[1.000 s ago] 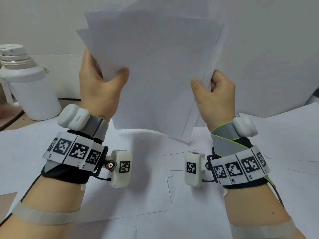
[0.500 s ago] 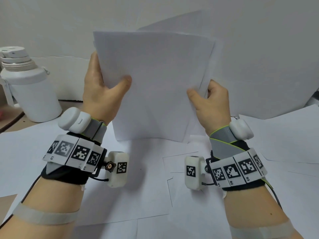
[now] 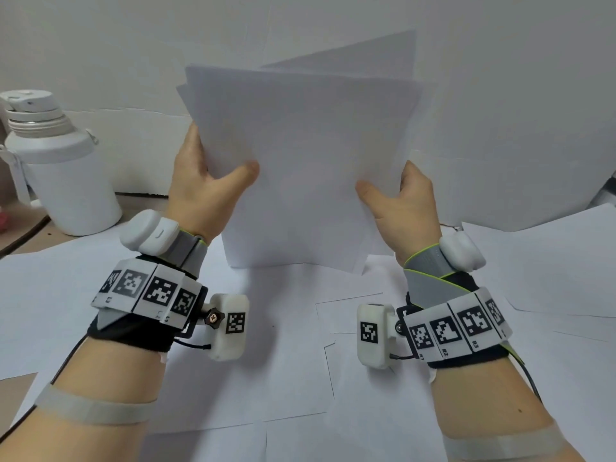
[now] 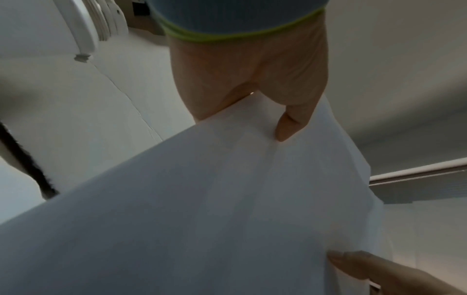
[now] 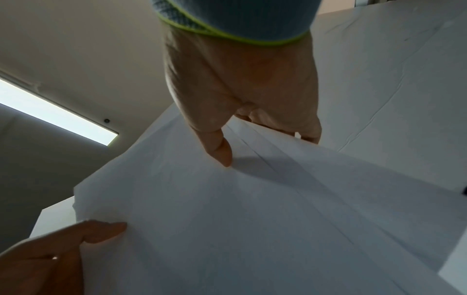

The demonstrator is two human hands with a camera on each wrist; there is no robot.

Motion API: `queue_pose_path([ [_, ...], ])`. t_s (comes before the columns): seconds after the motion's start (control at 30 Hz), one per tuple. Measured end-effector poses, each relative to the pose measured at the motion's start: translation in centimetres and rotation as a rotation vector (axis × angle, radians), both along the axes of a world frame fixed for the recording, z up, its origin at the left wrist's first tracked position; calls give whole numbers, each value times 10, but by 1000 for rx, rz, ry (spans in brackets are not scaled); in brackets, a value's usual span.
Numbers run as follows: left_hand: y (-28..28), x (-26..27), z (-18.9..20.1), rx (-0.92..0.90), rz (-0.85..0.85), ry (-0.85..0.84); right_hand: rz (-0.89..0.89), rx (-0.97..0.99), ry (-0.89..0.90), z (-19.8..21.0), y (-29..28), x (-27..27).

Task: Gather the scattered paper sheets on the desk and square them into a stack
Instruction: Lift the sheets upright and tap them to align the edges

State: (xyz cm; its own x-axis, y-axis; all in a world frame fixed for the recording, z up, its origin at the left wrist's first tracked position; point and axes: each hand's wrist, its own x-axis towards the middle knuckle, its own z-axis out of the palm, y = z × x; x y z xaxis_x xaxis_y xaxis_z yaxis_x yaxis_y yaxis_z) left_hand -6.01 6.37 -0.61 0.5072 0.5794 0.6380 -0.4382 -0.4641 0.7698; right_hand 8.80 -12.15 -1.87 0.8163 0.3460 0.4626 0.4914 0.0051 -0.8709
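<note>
Head view shows the paper stack (image 3: 300,168) held upright above the surface (image 3: 283,345), edges uneven. Left hand (image 3: 203,191) pinches its left edge, thumb in front; right hand (image 3: 403,208) grips the right edge likewise. More loose sheets (image 3: 550,261) lie flat underneath; a white bottle (image 3: 56,168) stands far left.

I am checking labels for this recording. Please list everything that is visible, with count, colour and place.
held paper sheets: several, white, upright between both hands, edges uneven
loose paper sheets: several, white, flat on the desk
bottle: one, white, far left of the desk
desk: one, brown, bare patch at far left
wrist trackers: two, white with black markers
left hand: grips the held sheets' left edge
right hand: grips their right edge
</note>
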Motion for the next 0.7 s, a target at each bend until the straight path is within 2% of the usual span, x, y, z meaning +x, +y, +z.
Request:
queue_pose_path([
  [0.17, 6, 0, 0, 20, 81, -34, -64, -14, -43, 1, -1, 4],
  [0.23, 10, 0, 1, -73, 92, -111, -119, 8, 47, -2, -1, 7],
  [0.33, 20, 2, -4, -276, 84, -217, -225, -56, 225, -12, -2, 12],
  [0.4, 26, 6, -10, -421, 29, -272, -131, 22, 455, -18, -2, 10],
  [0.5, 29, 10, -19, -609, -71, -310, 217, 277, 778, -23, 4, 6],
  [0.6, 29, 16, -28, -726, -162, -274, 416, 425, 811, -26, 9, 1],
  [0.7, 28, 19, -37, -770, -209, -232, 338, 453, 700, -25, 10, 0],
])
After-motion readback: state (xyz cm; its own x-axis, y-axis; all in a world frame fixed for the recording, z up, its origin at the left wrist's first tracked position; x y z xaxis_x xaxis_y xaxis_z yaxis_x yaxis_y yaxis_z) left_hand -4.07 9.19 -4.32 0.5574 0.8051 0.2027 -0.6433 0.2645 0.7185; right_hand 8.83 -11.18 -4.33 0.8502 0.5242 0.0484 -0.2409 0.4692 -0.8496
